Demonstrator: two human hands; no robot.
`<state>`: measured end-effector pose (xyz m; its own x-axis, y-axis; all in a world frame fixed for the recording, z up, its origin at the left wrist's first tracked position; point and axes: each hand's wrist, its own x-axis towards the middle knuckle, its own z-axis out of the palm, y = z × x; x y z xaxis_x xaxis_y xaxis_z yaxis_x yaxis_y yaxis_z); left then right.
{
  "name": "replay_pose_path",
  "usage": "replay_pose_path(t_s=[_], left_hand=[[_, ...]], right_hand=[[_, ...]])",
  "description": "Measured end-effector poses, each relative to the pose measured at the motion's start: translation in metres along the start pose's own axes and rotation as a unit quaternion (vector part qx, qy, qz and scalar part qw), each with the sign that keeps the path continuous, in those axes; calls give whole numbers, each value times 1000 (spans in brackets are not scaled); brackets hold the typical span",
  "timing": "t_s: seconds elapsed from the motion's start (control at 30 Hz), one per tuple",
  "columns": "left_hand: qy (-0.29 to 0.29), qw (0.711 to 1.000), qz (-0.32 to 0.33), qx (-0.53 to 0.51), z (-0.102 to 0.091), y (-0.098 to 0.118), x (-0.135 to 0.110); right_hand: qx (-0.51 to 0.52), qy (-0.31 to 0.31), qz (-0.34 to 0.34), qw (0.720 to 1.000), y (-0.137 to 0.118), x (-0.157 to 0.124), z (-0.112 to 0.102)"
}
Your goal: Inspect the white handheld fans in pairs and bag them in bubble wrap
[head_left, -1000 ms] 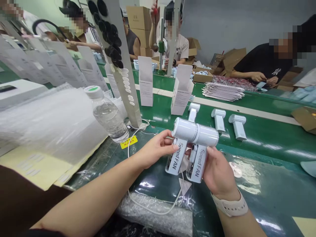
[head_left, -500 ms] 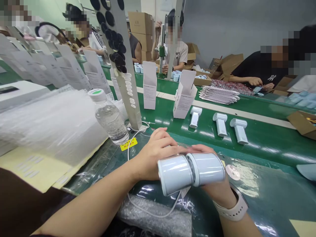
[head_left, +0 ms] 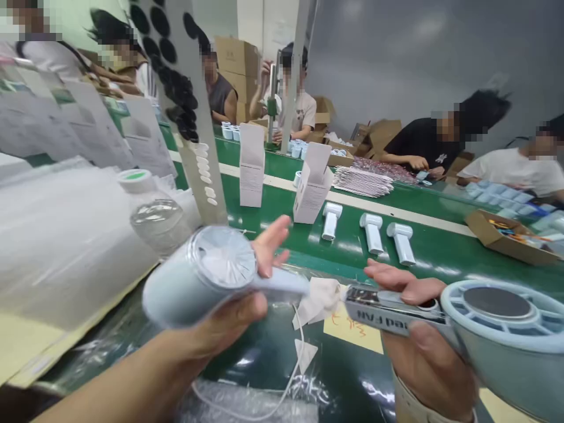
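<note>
Two pale-blue, T-shaped handheld fans are held above the near side of the table, one in each hand. The left fan [head_left: 198, 288] has its rounded drum to the left, its finely ribbed end facing the viewer and its handle pointing right; the left hand [head_left: 240, 314] is closed around that handle, thumb on the near side, fingers spread out beyond it on the far side, forearm slanting in from the near left. The right fan [head_left: 489, 352] lies almost level, handle pointing left and drum at the right edge, a spoked face with a dark round centre turned up; the right hand [head_left: 429, 352] has its grip closed on the handle, fingers over the far side and thumb on the near side. Between the hands lie crumpled white material [head_left: 319, 299] and a yellow paper with orange-red writing [head_left: 356, 335]. Farther off, three pale-blue fans [head_left: 372, 233] lie in a row on the long green table [head_left: 440, 249]. Left of them stand two upright white cartons [head_left: 252, 176], flaps raised, insides hidden. A clear plastic bottle [head_left: 154, 217] on the left holds clear liquid, and a brown cardboard box [head_left: 502, 241] at far right contains small orange pieces.
</note>
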<state>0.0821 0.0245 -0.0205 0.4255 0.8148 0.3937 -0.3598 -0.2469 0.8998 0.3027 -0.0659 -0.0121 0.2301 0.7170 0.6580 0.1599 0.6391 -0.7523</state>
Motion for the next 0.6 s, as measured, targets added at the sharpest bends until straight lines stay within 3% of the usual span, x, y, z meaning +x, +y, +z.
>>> replay_pose_path(t_s=[0.1,0.17,0.27,0.37,0.6], left_hand=[[8,999,32,-33,-1,4,0],[0,1000,21,-20,-2,4,2],[-38,991,-82,-99,-1,-5,4],[-71,954,-207,-203,7,-19,1],[36,945,-256,-199,32,-51,-17]], right_hand=[[-10,1,28,1000,-3,0,3],[-38,33,86,995,6,-2,3],[-50,72,241,966,28,-7,9],[24,52,352,934,45,-15,27],[191,-14,372,908,50,-35,71]])
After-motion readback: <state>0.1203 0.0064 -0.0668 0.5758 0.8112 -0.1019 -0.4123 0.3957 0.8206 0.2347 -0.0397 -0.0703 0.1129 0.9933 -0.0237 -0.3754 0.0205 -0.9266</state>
